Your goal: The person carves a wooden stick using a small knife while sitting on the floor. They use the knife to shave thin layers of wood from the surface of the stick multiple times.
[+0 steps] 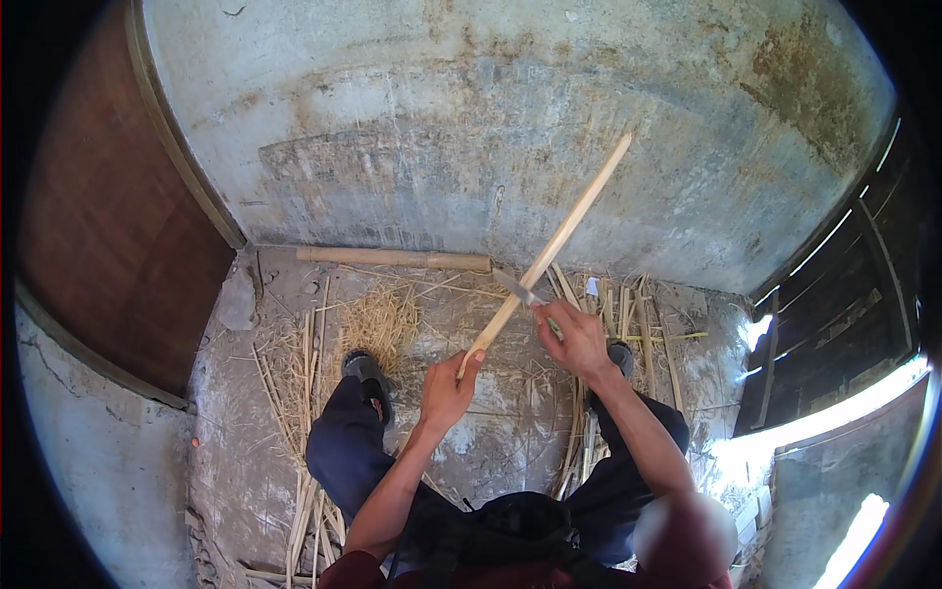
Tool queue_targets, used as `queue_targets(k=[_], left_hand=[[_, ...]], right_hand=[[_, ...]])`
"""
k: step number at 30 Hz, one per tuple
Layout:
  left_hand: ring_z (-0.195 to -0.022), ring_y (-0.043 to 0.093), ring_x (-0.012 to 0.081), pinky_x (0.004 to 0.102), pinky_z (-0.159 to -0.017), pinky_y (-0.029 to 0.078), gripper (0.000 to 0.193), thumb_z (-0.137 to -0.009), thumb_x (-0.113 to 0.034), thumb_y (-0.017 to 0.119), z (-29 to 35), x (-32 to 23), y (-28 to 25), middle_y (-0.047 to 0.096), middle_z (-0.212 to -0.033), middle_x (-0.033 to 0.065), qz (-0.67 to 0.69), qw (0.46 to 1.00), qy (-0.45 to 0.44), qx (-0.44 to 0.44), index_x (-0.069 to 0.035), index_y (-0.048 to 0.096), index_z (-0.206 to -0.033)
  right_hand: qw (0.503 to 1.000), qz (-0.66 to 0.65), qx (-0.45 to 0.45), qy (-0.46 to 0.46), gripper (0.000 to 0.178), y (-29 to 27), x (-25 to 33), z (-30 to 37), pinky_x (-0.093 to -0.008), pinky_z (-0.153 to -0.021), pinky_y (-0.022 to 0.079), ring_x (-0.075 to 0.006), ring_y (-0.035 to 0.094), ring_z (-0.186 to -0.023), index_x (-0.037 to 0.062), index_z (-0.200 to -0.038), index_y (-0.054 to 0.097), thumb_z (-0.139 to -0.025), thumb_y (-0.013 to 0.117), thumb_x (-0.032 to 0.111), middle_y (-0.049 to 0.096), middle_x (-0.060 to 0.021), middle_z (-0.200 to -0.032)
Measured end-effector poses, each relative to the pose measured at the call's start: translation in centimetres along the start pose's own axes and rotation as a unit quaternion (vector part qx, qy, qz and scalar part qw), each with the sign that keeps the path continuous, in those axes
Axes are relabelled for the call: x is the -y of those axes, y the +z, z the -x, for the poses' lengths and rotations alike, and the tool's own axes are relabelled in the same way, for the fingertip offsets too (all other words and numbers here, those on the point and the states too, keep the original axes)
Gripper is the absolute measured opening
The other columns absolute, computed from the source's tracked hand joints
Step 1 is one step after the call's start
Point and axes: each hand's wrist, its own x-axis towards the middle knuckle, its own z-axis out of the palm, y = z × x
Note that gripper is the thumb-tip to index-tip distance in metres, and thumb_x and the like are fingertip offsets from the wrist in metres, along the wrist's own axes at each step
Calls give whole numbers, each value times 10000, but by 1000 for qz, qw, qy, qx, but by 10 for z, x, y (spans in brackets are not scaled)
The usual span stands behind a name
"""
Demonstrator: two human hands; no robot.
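My left hand (450, 391) is closed round the near end of a long, pale bamboo strip (577, 216). The strip slants up and to the right, its far end in front of the wall. In my right hand (573, 340) is a knife (517, 289) with a green handle, the fingers wrapped round it. The knife's blade lies across the strip at about its middle, pointing up and left. Whether the edge bites into the strip is too small to tell.
A bamboo pole (394, 258) lies along the foot of the stained wall (392, 128). Curly shavings (378, 322) heap at the left, near my shoe (368, 381). Split strips (306, 393) lie at both sides. A brown door panel (108, 216) stands left, dark boards (834, 314) right.
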Motion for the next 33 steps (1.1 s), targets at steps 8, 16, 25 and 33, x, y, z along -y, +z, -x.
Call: queue_targets(k=[8, 16, 25, 33], left_hand=[[-526, 589, 443, 505, -551, 426, 477, -1107, -438, 595, 3, -2, 1, 560, -579, 237, -23, 1000, -9, -15, -4, 727, -962], [-519, 594, 440, 512, -542, 438, 466, -1106, -436, 597, 5, -4, 1, 561, -570, 233, -29, 999, 7, -13, -14, 741, -970], [-514, 597, 431, 513, -540, 439, 446, -1110, -420, 594, 7, -3, 4, 564, -563, 219, -43, 999, 22, -17, -25, 750, -974], [-509, 584, 437, 510, -532, 430, 435, -1109, -413, 600, 7, -5, 7, 555, -558, 218, -40, 999, 29, -9, -26, 753, -980]], right_hand=[[997, -40, 54, -25, 239, 7, 10, 9, -405, -567, 537, -279, 669, -642, 85, -1119, 744, -887, 752, 27, 680, -81, -864], [999, -38, 5, -19, 140, -11, -15, -12, -408, -543, 519, -283, 674, -628, 48, -1035, 751, -904, 733, 0, 679, -95, -834], [999, -32, 15, -8, 162, -18, -21, -11, -404, -536, 538, -280, 683, -625, 87, -1057, 758, -904, 743, 37, 691, -75, -847], [1000, -13, -1, -21, 144, -26, -26, -11, -395, -561, 546, -283, 700, -642, 73, -1025, 771, -896, 742, 18, 726, -87, -849]])
